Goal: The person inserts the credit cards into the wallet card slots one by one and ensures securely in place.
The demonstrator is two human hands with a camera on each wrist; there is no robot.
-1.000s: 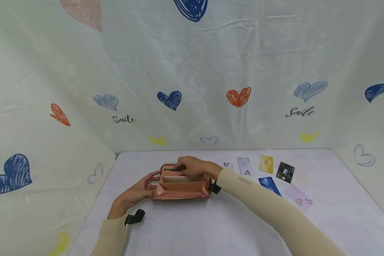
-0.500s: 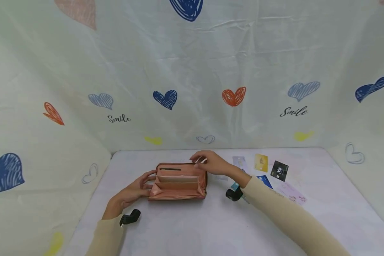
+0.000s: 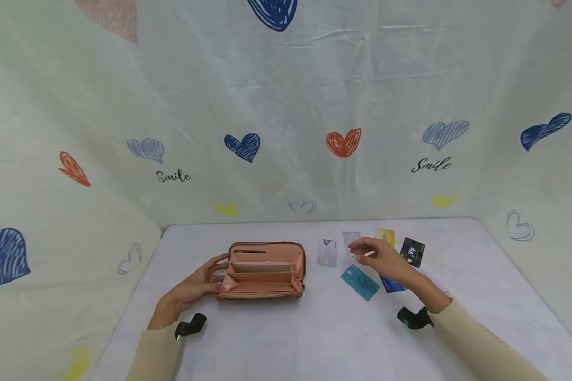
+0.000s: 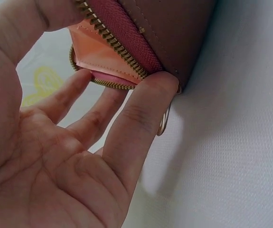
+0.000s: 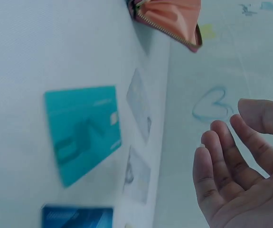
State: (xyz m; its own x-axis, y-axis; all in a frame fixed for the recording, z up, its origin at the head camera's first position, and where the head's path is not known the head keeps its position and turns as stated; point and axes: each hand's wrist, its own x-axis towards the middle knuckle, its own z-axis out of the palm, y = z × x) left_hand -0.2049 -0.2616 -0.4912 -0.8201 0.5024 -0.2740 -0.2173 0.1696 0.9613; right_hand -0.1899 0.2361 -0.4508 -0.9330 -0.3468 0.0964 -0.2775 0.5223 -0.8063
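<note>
A pink zip-around wallet (image 3: 261, 292) lies unzipped and spread on the table, its inner compartments facing up. My left hand (image 3: 195, 286) holds its left end. In the left wrist view the thumb (image 4: 143, 107) presses the lower zip edge, while other fingers touch the far flap. A dark strip (image 3: 250, 252) shows in a slot of the wallet's back panel. My right hand (image 3: 381, 258) hovers over the cards with loosely bent fingers and nothing in it. Below it lie a teal card (image 3: 359, 282) and a partly covered blue card (image 3: 392, 286).
Right of the wallet lie two pale cards (image 3: 327, 253), a yellow card (image 3: 386, 236), a black card (image 3: 412, 252) and a mostly hidden pinkish card (image 3: 436, 281). A patterned white curtain (image 3: 286, 174) hangs behind the table (image 3: 276, 344).
My right hand has left the wallet's back panel and moved right, over the cards, uncovering the teal card. My left hand stays on the wallet's left end. The view has shifted slightly.
</note>
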